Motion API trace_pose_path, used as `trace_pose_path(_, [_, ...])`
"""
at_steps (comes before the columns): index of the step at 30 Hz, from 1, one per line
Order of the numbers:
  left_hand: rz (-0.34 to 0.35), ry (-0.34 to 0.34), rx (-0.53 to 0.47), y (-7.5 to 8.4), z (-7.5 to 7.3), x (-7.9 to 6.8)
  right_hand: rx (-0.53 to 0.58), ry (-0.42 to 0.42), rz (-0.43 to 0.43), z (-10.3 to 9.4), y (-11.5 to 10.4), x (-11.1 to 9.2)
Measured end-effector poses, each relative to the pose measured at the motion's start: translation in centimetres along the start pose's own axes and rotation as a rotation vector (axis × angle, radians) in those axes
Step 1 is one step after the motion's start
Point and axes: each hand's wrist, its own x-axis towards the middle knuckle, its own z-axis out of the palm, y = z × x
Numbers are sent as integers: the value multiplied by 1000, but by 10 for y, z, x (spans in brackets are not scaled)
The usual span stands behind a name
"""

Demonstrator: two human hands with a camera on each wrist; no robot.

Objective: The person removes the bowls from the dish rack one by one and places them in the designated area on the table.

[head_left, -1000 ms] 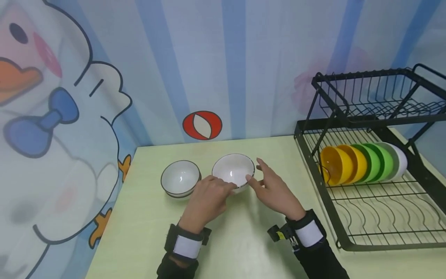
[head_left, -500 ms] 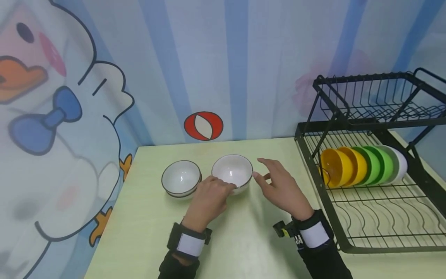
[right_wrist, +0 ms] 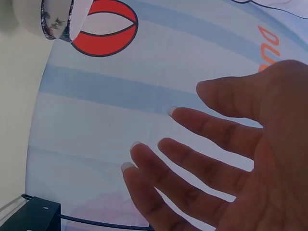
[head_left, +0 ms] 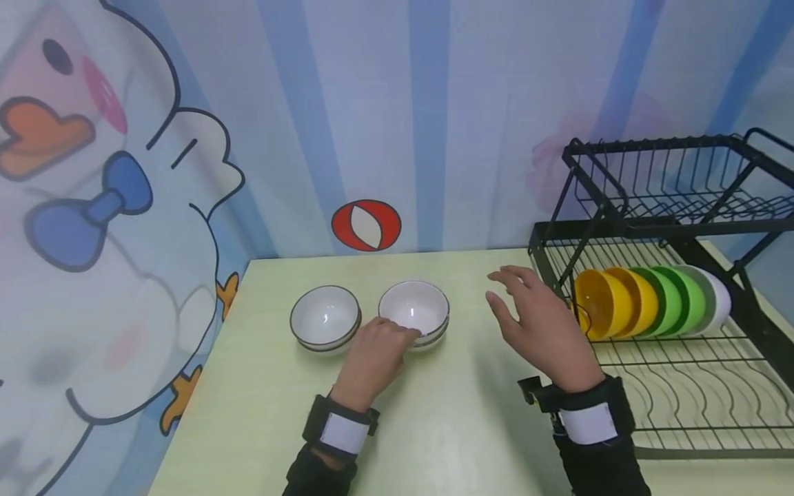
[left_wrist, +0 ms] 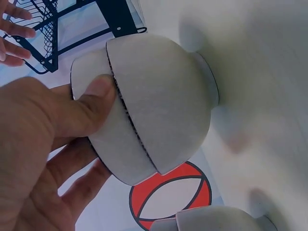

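Observation:
Two nested white bowls with dark rims stand on the table, the upper bowl (head_left: 414,306) sitting in the lower bowl (left_wrist: 163,96). My left hand (head_left: 375,355) pinches the upper bowl at its near rim, the thumb (left_wrist: 98,91) lying on its outer wall. The fingers' exact hold inside the bowl is partly hidden. To the left stands another stack of white bowls (head_left: 325,315), close beside the left hand. My right hand (head_left: 546,331) hovers over the table between the bowls and the rack, fingers spread and relaxed, holding nothing.
A black two-tier dish rack (head_left: 645,224) stands on the right of the table (head_left: 434,427). Yellow bowls (head_left: 602,303), green bowls (head_left: 685,300) and white ones lie on edge in its lower tier. A printed cloth backdrop (head_left: 372,103) rises behind the table.
My right hand has left the rim of the right-hand bowls and moved right, toward the rack. The left hand stays on the upper bowl, which now sits lower in its stack.

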Motion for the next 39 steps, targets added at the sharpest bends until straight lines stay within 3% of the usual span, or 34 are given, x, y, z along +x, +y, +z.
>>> trace_pose_path(12, [6, -4, -57, -5, 2, -1, 22, -5, -12, -8, 2, -1])
trace_pose_path(22, [-41, -53, -137, -7, 3, -3, 30, -31, -3, -12, 5, -1])
trace_pose_path(26, [-37, -61, -121, -7, 4, -1, 37, -59, 7, -12, 6, 0])
trace_pose_path(33, [31, -23, -72, -3, 1, 1, 59, -90, 1, -9, 6, 0])
trace_pose_path(39, [27, -23, -37, 0, -2, 2, 58, -104, 1, -5, 6, -2])
